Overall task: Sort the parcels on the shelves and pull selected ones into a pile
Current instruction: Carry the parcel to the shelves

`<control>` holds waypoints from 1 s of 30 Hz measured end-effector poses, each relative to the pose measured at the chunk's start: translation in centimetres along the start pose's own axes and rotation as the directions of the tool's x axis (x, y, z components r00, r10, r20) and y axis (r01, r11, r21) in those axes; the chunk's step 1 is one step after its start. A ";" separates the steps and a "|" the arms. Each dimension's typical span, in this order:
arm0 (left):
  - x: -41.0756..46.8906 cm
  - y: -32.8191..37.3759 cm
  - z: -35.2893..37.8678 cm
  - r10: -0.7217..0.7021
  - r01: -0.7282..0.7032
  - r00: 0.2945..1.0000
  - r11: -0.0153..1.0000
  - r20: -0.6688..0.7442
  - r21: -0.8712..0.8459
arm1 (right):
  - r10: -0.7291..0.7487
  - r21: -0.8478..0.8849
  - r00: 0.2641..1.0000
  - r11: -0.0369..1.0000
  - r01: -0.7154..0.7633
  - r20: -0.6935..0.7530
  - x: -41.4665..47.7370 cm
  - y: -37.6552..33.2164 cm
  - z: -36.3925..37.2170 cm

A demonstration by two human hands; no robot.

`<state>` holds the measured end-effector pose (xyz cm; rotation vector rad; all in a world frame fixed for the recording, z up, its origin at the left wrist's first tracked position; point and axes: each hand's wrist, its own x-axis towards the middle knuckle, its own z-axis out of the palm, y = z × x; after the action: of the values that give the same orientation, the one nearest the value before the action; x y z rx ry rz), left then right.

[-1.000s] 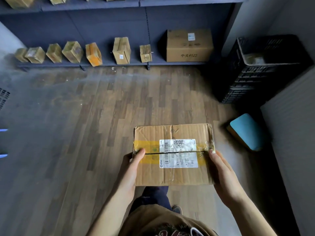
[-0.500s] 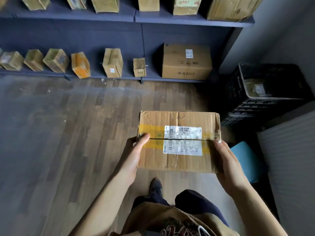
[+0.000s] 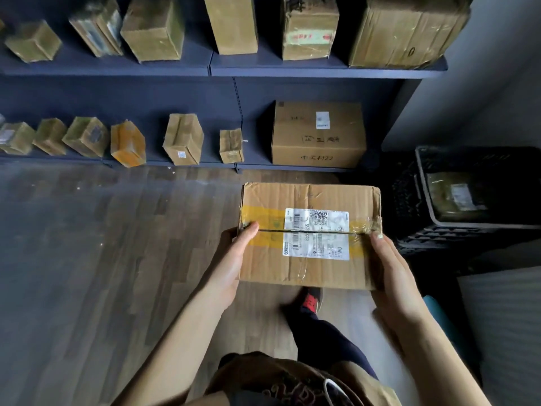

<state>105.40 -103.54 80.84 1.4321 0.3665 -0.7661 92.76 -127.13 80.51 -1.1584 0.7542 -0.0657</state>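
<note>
**One parcel in hand, rows waiting on the shelves**

The left hand [image 3: 231, 259] and right hand [image 3: 389, 265] clamp the taped parcel [image 3: 310, 259] between them. Their palms are on its ends and their thumbs hook over the top seam, holding it above the floor. Beyond the fingertips, two shelves [image 3: 263, 70] carry rows of boxes, with a large carton [image 3: 319, 133] straight ahead. Just right of the right hand, a black crate [image 3: 409, 200] holds one package. Sorting looks barely begun, and no pile is in view.
</note>
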 end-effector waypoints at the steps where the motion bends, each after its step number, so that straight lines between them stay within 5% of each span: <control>1: 1.1 1.4 1.4 -0.004 0.004 1.000 1.000 -0.008 0.004 | -0.010 0.011 1.000 1.000 0.010 0.007 1.7 -1.3 -0.5; 11: 10.8 12.5 13.0 0.025 -0.025 1.000 0.999 0.002 0.031 | -0.102 0.007 0.995 0.995 0.102 0.003 14.7 -12.0 -4.8; 30: 29.7 25.6 21.9 0.011 -0.011 1.000 1.000 0.014 0.020 | -0.135 0.015 0.985 0.990 0.137 -0.103 33.3 -24.4 -3.5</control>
<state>138.98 -133.27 83.55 1.4453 0.3405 -0.7723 123.88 -154.25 83.71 -1.1911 0.7611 -0.2486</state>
